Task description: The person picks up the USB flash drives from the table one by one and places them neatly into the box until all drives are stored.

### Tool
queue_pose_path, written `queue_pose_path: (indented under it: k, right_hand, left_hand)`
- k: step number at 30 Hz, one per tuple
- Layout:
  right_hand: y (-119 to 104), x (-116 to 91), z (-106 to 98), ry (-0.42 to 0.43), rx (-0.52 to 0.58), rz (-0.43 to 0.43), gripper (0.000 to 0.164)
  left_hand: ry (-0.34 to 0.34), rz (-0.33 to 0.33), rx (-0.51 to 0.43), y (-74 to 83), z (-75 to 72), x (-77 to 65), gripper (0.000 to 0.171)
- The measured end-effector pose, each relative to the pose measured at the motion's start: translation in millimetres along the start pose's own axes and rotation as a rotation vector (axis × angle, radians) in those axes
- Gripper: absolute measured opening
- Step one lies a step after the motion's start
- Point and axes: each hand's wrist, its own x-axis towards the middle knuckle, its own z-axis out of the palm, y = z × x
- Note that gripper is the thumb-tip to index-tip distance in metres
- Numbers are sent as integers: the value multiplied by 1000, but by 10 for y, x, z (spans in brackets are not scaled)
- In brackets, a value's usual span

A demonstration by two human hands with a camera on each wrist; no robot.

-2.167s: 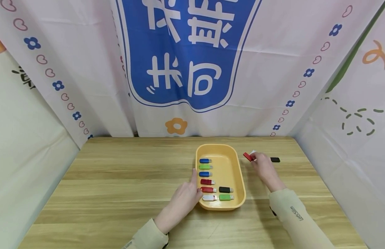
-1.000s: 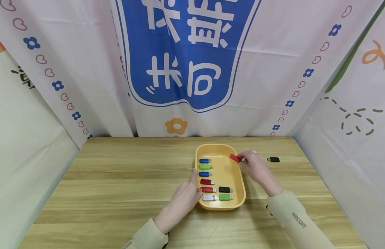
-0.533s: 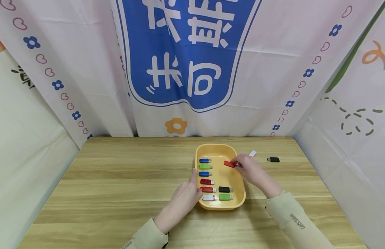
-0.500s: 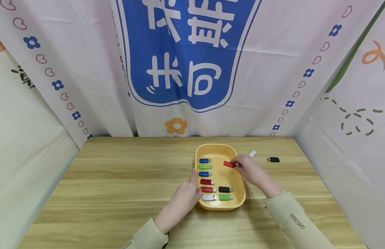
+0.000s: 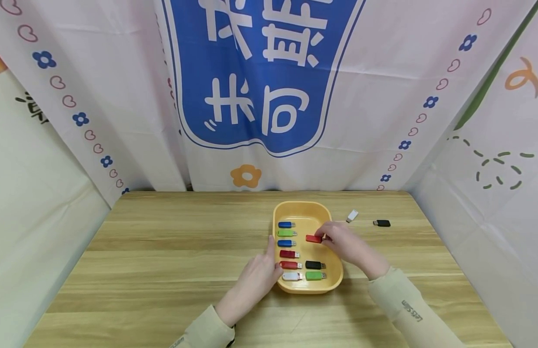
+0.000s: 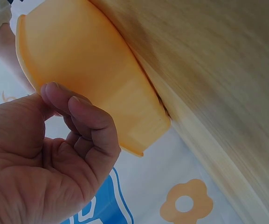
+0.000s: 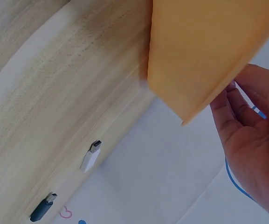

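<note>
In the head view my right hand (image 5: 344, 244) reaches over the right rim of a yellow tray (image 5: 337, 241). Its fingertips pinch a red USB stick (image 5: 312, 239) low inside the tray; the tray wall hides that stick in the right wrist view. My left hand (image 5: 257, 275) holds the tray's left rim, thumb over the edge and curled fingers (image 6: 94, 114) against the outer wall. Several USB sticks lie in a left column, among them a blue one (image 5: 286, 243) and a dark red one (image 5: 289, 254). Right of them lie a black stick (image 5: 313, 265) and a green stick (image 5: 314, 276).
On the wooden table (image 5: 164, 251), right of the tray, lie a white USB stick (image 5: 352, 215) and a black USB stick (image 5: 383, 223). A printed curtain (image 5: 208, 169) hangs behind the table's back edge, with cloth on both sides.
My right hand has carried the red USB stick from the table, over the tray's right rim, and down into the tray. The white stick has come into full view. My left hand has stayed put.
</note>
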Motion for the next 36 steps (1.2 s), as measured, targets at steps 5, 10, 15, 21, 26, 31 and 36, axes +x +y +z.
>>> queue_pose_path:
  k: [5,10,15,21,26,31,36]
  right_hand:
    - [-16,-6,29,-19,-5,-16,15]
    - [-19,-13,54,-35,-32,-56,14]
    - [-23,-9,80,-53,-49,-53,15]
    - [-39,3,116,-68,-78,-37,14]
    - [-46,13,154,-57,-131,-75,10]
    - [-50,7,170,-64,-140,-88,10]
    - [-45,4,203,-76,-159,-90,10]
  left_hand:
    - [17,17,8,-11,4,1,78]
    - [32,38,27,-17,10,-1,78]
    - [36,40,29,-13,6,-7,76]
    - [35,38,28,-10,5,-7,76]
    - [38,41,33,-10,4,-6,75]
    - [35,40,32,-13,6,-9,75]
    - [19,19,12,-6,5,1,76]
